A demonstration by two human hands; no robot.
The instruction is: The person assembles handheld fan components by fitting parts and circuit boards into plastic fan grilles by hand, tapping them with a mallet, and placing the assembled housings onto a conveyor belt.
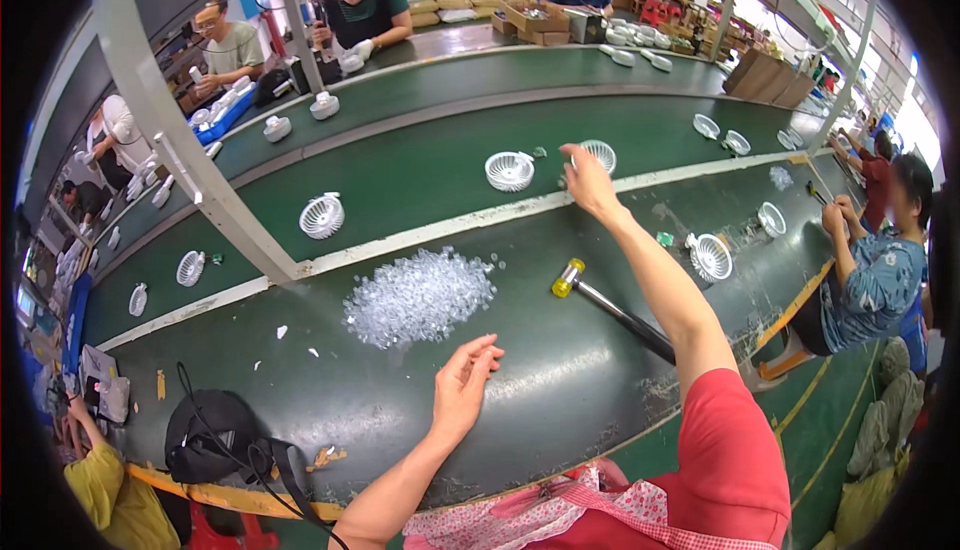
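My right hand reaches out over the green conveyor belt. Its fingers are closed at the left rim of a white round finned housing, partly covering it. Just left of that lies another finned housing, with a small green circuit board beside it. My left hand hovers low over the dark worktop, fingers loosely curved and nothing visible in them. Beyond it spreads a pile of small clear plastic pieces. A hammer with a yellow-faced head lies between my forearms.
More finned housings sit along the belt; another housing rests on the worktop at right. A black bag with a cable lies at left. A metal post rises at the belt's edge. A co-worker sits at right.
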